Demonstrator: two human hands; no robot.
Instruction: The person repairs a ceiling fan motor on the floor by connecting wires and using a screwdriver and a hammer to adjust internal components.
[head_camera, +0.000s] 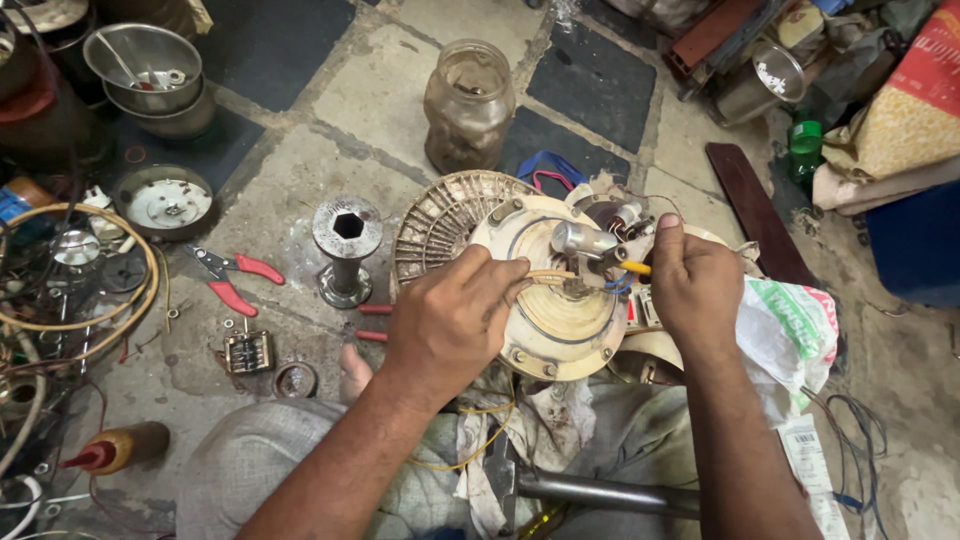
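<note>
A round cream fan motor housing (560, 325) rests on my lap, with a grey metal shaft (582, 239) standing out of its middle. My left hand (450, 320) pinches thin cream wires (548, 276) that lead to the shaft's base. My right hand (692, 285) grips a yellow-sleeved wire end (636, 267) next to the shaft, beside blue wires (618, 285). A ribbed, dirty motor cover (440, 222) lies just behind the housing.
On the stone floor lie red-handled pliers (235, 277), a metal socket stand (346, 250), a dusty glass jar (468, 103), steel bowls (146, 60) and wire coils (75, 290) at left. A plastic bag (790, 330) sits by my right wrist. A metal rod (600, 492) crosses my lap.
</note>
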